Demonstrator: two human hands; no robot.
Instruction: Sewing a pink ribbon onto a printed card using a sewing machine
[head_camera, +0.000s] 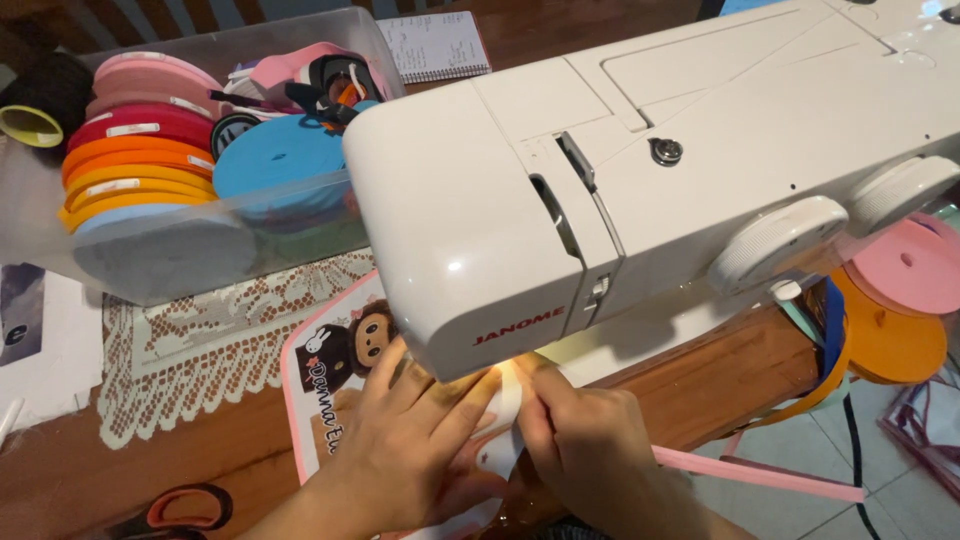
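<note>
A white sewing machine (640, 170) fills the middle and right of the head view. Under its lit head lies a white printed cloth piece (330, 370) with a pink border and cartoon figures. My left hand (400, 450) presses flat on this cloth just left of the needle area. My right hand (580, 440) pinches a white strip (508, 400) at the cloth's edge, right under the machine head. The needle itself is hidden by the machine. A pink tape (760, 472) trails off to the right from under my right hand.
A clear plastic bin (180, 250) of coloured tape rolls stands at the back left on a lace mat (190, 350). A spiral notebook (432, 45) lies behind it. Pink and orange tape rolls (900, 310) hang at the right. Scissors (180, 510) lie at the bottom left.
</note>
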